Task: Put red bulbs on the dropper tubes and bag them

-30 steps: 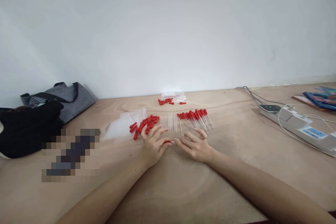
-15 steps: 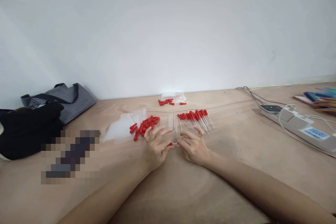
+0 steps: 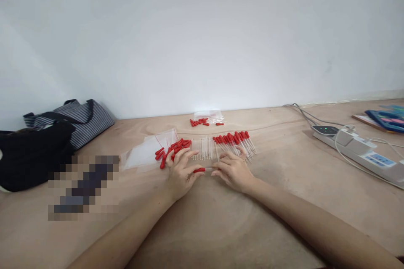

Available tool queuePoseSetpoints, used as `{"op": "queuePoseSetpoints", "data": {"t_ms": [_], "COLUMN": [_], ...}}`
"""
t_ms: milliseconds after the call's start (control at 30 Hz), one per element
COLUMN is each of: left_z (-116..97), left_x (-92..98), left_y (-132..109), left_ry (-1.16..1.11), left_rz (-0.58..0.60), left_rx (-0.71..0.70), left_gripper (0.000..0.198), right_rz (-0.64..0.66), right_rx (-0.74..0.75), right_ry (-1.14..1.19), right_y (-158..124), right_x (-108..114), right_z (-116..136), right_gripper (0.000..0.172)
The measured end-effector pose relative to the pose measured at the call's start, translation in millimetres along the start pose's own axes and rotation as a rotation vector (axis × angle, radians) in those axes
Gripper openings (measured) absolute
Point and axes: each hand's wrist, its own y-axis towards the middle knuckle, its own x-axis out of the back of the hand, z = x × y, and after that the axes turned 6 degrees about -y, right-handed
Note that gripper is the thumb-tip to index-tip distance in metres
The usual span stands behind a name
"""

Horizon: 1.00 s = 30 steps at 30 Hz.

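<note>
Our left hand [image 3: 182, 175] is sitting slightly farther left than half a second ago, and more of the red bulb [image 3: 199, 170] is now showing. We are pinching that bulb between left thumb and finger, the other fingers spreading loosely, while our right hand [image 3: 233, 172] is closing its fingertips on the thin tube [image 3: 208, 170]; both pieces are lying in line between the hands. We are judging them very light, the bulb soft and grippy, the tube stiff, slick and perhaps fragile, so we are favouring holds close to the joint. Just beyond, bare tubes [image 3: 205, 148] are lying in a row, loose bulbs [image 3: 178, 146] and bags [image 3: 147, 149] flanking them leftward, capped tubes [image 3: 232, 139] rightward, all crowding our raised fingers. Farther right, a power strip [image 3: 356, 148] is resting well apart.
</note>
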Motion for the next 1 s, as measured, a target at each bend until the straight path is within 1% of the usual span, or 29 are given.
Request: {"op": "queuePoseSetpoints", "data": {"t_ms": [133, 167, 200, 267, 300, 333, 400, 433, 533, 600, 700, 833, 900, 1000], "left_z": [1, 2, 4, 9, 13, 16, 22, 24, 28, 29, 29, 29, 29, 30], "left_x": [-2.8, -3.9, -4.9, -6.6, -7.2, -7.5, -7.8, -7.7, -7.8, -8.2, -8.7, -9.0, -9.1, -9.3], "left_y": [-3, -3, -4, -5, -5, -5, -5, -5, -4, -4, -4, -5, -5, -5], "left_ry": [0.01, 0.024, 0.044, 0.089, 0.113, 0.137, 0.181, 0.197, 0.214, 0.211, 0.198, 0.192, 0.198, 0.22], "left_rz": [0.016, 0.031, 0.044, 0.063, 0.069, 0.073, 0.084, 0.09, 0.097, 0.096, 0.099, 0.105, 0.103, 0.089], "left_rx": [0.008, 0.016, 0.034, 0.101, 0.147, 0.194, 0.273, 0.302, 0.346, 0.354, 0.345, 0.336, 0.335, 0.352], "left_gripper": [0.012, 0.011, 0.015, 0.033, 0.04, 0.042, 0.037, 0.033, 0.026, 0.023, 0.02, 0.019, 0.019, 0.02], "right_rz": [0.033, 0.039, 0.041, 0.037, 0.037, 0.045, 0.098, 0.142, 0.271, 0.329, 0.391, 0.462, 0.471, 0.409], "right_rx": [0.05, 0.044, 0.016, -0.122, -0.227, -0.34, -0.54, -0.611, -0.722, -0.734, -0.712, -0.701, -0.702, -0.684], "right_ry": [-0.055, -0.071, -0.087, -0.134, -0.161, -0.188, -0.228, -0.243, -0.297, -0.343, -0.397, -0.408, -0.401, -0.411], "right_y": [-4, -5, -5, -4, -2, 0, 6, 9, 17, 22, 29, 36, 38, 40], "right_x": [2, 2, 1, 0, -1, -2, -4, -6, -10, -13, -18, -21, -22, -22], "right_z": [-1, -1, -2, -7, -11, -15, -25, -29, -38, -40, -39, -36, -35, -33], "right_gripper": [0.017, 0.017, 0.017, 0.019, 0.02, 0.022, 0.025, 0.025, 0.025, 0.025, 0.026, 0.028, 0.027, 0.026]}}
